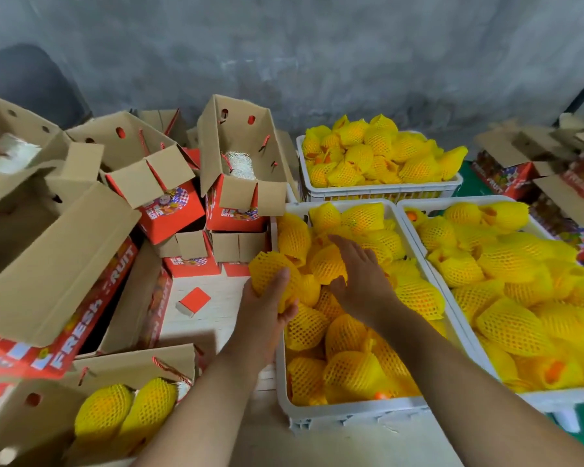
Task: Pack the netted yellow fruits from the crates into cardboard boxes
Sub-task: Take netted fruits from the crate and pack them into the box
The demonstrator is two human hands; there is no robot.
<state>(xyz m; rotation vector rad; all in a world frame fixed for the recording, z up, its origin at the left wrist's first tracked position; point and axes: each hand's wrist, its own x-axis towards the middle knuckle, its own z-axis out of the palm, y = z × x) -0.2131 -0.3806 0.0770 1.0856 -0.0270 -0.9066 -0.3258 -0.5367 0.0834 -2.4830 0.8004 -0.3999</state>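
Yellow foam-netted fruit [273, 276] sits gripped in the left hand [267, 308] at frame centre, ready for the lower-left cardboard box [31, 419], while the flat, empty right hand [358, 274] reaches over the white crate [351, 414] for another.

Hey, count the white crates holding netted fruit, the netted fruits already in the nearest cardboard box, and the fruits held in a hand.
White crates: 3
Netted fruits in nearest cardboard box: 2
Fruit held in left hand: 1
Total: 6
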